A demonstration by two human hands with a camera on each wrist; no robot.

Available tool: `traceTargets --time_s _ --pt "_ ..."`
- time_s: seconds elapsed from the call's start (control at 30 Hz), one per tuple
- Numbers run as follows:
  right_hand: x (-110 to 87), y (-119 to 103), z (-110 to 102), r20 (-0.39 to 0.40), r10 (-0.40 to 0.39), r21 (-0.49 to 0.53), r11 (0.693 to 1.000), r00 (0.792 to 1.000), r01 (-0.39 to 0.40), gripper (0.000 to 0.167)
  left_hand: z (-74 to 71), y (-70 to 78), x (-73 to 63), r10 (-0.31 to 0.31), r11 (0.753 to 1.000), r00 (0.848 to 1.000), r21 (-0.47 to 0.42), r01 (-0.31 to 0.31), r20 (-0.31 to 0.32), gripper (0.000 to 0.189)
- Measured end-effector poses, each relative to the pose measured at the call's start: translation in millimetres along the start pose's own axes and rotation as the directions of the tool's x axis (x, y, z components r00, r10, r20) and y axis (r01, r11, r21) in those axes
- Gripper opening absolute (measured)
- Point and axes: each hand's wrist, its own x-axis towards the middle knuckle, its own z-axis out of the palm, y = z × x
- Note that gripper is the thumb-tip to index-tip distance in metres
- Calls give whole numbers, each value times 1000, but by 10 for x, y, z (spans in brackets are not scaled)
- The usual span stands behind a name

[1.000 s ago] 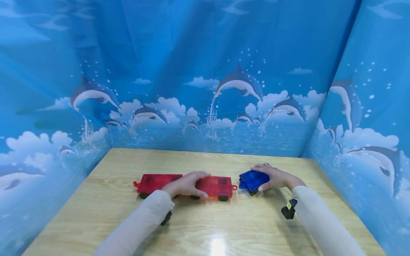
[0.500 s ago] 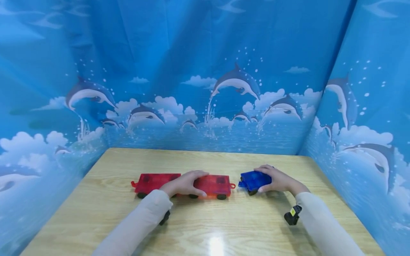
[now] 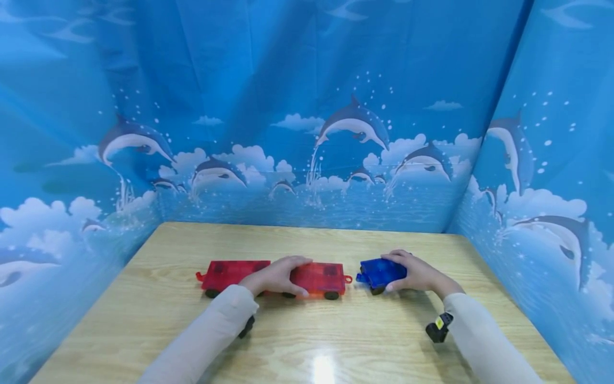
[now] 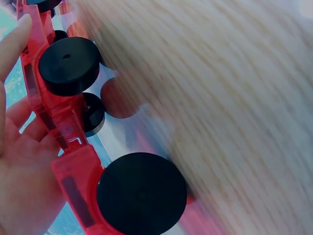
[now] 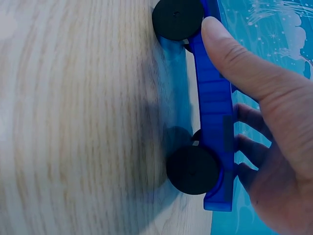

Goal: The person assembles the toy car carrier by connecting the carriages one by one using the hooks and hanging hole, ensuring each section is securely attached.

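Observation:
Two red see-through toy train cars stand in a row on the table, joined end to end. My left hand (image 3: 275,274) grips the right-hand red car (image 3: 318,274), thumb on its near side and fingers reaching over to the far side. It partly hides the join and the left-hand red car (image 3: 235,273). To the right is a blue toy train car (image 3: 381,272), held by my right hand (image 3: 417,272), which covers its right end. In the right wrist view the thumb (image 5: 239,61) presses the blue car's side above the black wheels. A small gap parts the blue hook from the red ring.
The wooden table (image 3: 307,330) runs back to a blue dolphin-printed curtain (image 3: 297,106), which also hangs along both sides. A black wrist camera (image 3: 437,328) hangs under the right sleeve.
The blue car has turned slightly in my right hand's grip, closer to the line of the red cars. My left hand and the red cars stay put; the head view shifts a little.

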Motion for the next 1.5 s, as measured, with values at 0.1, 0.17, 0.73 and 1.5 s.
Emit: traceTargets --time_s 0.1,0.17,0.73,1.5 --pt "-11 1 16 -11 -1 -14 1000 1000 1 89 6 -7 4 6 1000 1000 0 -6 -10 86" --pt "-20 -4 29 -28 -4 -18 1000 1000 4 90 8 -10 2 8 1000 1000 -1 -8 -21 85" --pt "-143 -19 162 -131 32 -15 999 991 -34 91 29 -50 -27 39 997 998 -68 -43 -59 84" --pt "-253 -77 292 -237 28 -66 997 971 -45 93 20 -57 -62 15 988 996 -152 -28 -90 88"
